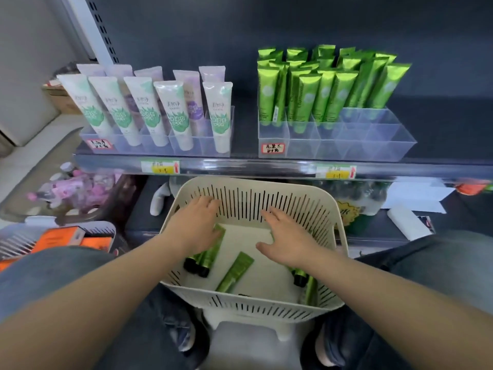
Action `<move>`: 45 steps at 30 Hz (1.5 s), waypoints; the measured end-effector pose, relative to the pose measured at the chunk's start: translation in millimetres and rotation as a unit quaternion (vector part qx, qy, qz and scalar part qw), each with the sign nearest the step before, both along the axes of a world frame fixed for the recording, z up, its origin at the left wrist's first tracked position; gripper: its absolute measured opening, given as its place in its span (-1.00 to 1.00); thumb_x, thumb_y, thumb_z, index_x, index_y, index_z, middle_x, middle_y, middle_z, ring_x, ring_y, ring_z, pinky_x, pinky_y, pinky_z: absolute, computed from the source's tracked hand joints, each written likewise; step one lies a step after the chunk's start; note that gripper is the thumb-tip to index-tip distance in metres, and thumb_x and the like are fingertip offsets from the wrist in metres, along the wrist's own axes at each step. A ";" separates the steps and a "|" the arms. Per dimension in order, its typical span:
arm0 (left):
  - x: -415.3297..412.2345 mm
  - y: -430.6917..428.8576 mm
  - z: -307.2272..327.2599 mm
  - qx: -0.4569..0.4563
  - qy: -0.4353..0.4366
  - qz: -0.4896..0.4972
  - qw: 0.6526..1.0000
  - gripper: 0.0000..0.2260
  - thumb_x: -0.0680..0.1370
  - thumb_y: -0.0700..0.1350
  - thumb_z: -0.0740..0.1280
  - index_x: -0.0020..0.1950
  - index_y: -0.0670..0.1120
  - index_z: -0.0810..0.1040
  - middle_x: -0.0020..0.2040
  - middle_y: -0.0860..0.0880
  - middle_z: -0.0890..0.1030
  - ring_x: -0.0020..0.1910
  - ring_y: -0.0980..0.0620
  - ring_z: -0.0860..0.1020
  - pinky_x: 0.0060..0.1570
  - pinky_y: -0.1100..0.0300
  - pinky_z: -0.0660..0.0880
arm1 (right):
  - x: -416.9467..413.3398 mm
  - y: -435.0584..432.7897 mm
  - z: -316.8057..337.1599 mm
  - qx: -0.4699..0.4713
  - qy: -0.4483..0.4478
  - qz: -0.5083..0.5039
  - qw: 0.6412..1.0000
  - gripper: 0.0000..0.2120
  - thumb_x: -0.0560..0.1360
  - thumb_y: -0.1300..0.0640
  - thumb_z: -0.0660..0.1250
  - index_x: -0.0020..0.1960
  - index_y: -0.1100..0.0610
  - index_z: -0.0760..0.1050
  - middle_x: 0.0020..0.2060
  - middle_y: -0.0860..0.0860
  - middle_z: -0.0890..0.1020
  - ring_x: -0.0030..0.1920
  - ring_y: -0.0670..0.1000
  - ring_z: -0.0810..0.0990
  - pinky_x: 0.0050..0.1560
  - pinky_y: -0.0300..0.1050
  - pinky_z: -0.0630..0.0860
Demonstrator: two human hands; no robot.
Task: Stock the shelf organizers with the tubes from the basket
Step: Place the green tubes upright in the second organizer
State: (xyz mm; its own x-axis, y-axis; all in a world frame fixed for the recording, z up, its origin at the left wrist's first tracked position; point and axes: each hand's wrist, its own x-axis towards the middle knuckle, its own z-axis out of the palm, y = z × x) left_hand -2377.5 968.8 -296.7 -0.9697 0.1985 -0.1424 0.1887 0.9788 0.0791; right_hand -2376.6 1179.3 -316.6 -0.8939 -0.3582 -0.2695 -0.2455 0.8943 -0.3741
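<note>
Both hands are working inside the white slotted basket [240, 198], well apart, one at each side. The left hand [197, 225] is lying palm-down over the upper ends of a pair of green tubes [206, 256]; cannot tell whether its fingers are gripping them. The right hand [288, 236] is hovering with fingers spread and holding nothing; further green tubes [306, 284] are lying beneath its wrist. A single green tube [234, 272] is lying untouched between the hands. On the shelf [266, 166] above, standing green tubes [320, 94] are filling the back of the right organizer [346, 140]; white tubes [170, 113] are occupying the left organizer [160, 145].
</note>
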 end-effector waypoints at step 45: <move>-97.3 -1.9 -175.2 -0.055 -0.161 -0.033 0.985 -0.47 0.53 -0.30 0.25 0.47 -0.25 0.15 0.40 -0.23 0.29 0.36 -0.16 0.29 0.35 0.03 0.34 | -62.4 -22.1 -187.8 0.029 -0.026 0.316 0.948 -0.48 0.54 0.28 0.17 0.48 0.08 0.22 0.46 0.03 0.26 0.45 0.01 0.23 0.42 -0.07 0.22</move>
State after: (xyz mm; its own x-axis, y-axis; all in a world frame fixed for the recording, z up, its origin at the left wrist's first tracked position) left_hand -2474.7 966.9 -471.9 -0.8565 0.2248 -0.4645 0.2338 0.9715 0.0391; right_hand -2438.9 1157.2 -504.3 -0.4904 -0.8006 -0.3442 -0.7215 0.5945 -0.3549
